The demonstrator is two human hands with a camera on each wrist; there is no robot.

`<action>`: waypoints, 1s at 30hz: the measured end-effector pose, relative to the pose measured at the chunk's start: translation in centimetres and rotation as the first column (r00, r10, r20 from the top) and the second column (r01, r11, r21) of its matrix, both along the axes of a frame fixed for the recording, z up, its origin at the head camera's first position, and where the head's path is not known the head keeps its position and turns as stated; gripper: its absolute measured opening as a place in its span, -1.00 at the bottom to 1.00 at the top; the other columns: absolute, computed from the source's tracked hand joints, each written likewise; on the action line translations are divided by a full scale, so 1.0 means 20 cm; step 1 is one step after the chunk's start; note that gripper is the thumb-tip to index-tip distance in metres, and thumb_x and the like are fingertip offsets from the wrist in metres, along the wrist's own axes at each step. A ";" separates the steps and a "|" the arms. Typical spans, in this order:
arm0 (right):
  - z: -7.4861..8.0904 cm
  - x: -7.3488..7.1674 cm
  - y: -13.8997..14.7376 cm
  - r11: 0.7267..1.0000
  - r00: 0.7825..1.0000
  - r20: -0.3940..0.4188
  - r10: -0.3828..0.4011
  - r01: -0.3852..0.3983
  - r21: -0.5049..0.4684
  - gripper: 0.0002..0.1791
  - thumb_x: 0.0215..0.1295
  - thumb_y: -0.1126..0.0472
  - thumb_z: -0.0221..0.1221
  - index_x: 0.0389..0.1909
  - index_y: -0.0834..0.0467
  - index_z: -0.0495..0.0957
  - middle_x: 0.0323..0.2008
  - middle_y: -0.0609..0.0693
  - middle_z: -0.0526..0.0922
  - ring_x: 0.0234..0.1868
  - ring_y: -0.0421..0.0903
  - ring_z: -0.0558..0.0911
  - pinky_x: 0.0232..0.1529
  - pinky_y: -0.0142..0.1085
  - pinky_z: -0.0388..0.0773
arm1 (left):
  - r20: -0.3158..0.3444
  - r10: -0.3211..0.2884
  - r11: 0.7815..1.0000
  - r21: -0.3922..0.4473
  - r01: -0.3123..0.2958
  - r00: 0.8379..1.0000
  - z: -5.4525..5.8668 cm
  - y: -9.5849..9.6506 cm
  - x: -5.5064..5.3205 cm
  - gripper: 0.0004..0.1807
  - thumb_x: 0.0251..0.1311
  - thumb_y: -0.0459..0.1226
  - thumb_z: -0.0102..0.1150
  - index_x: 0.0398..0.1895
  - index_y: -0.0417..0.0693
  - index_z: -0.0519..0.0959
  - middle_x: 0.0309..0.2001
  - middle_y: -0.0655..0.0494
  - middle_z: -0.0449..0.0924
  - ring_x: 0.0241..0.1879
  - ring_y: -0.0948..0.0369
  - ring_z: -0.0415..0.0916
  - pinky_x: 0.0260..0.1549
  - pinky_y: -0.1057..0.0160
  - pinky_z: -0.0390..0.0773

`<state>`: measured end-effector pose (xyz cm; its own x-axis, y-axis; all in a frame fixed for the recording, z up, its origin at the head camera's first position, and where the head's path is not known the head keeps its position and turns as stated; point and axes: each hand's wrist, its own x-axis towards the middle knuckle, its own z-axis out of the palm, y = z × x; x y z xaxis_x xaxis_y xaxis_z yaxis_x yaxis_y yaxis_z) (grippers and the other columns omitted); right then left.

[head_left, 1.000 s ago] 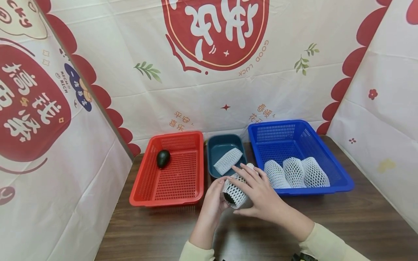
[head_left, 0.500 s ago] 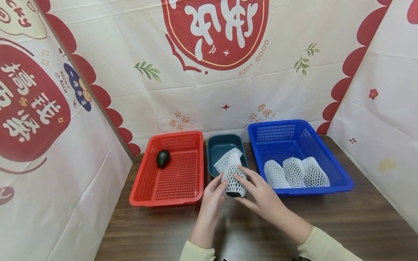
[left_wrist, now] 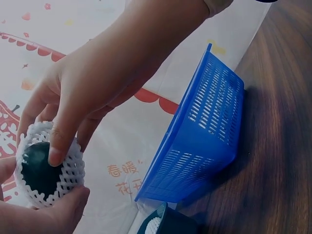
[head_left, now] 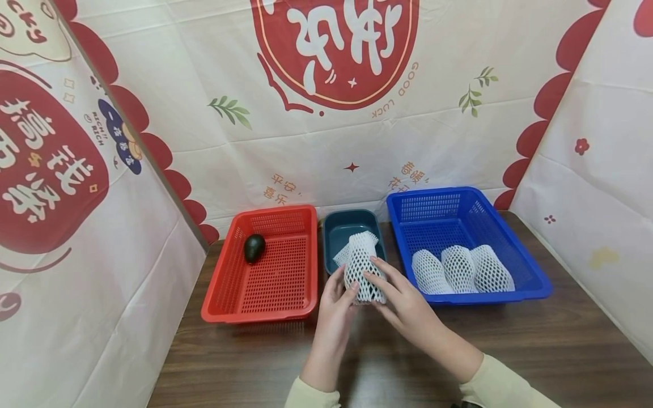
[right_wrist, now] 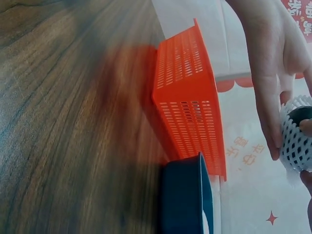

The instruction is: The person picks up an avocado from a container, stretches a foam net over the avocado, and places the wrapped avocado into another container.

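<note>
Both hands hold an avocado in a white foam net sleeve [head_left: 362, 272], just in front of the dark teal tray. My left hand [head_left: 334, 306] grips its left side, thumb on the near face. My right hand [head_left: 410, 303] holds the right side with its fingers spread over the net. In the left wrist view, the dark green avocado [left_wrist: 39, 170] shows through the sleeve's open end, with my right thumb pressed on it. The sleeve's far end looks narrow and overlaps another foam net [head_left: 342, 256] in the tray [head_left: 339, 222].
A red basket [head_left: 312, 255] stands on the left with one bare avocado [head_left: 254, 248] inside. On the right, a blue basket [head_left: 530, 277] holds three net-wrapped pieces [head_left: 459, 269]. Printed cloth walls [head_left: 326, 141] rise behind and beside the wooden table [head_left: 245, 362].
The wrapped avocado has turned from slanting to nearly straight ahead. The dark patch at its near end no longer shows in the head view. Both hands have shifted slightly around it.
</note>
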<state>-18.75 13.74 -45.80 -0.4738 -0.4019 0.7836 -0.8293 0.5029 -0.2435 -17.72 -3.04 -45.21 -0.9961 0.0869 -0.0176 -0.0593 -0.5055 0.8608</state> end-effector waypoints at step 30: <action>0.15 0.05 0.17 0.965 0.857 0.513 -0.046 0.172 -0.200 -0.53 0.20 0.45 0.28 0.16 0.26 0.47 -0.11 0.02 0.54 -0.12 -0.11 0.54 -0.11 -0.45 0.55 | -0.142 -0.015 0.914 -0.404 -0.044 0.990 0.02 0.14 -0.06 -0.23 0.00 -0.39 0.42 0.32 0.05 0.33 0.21 0.05 0.34 0.02 0.07 0.48 -0.10 0.17 0.60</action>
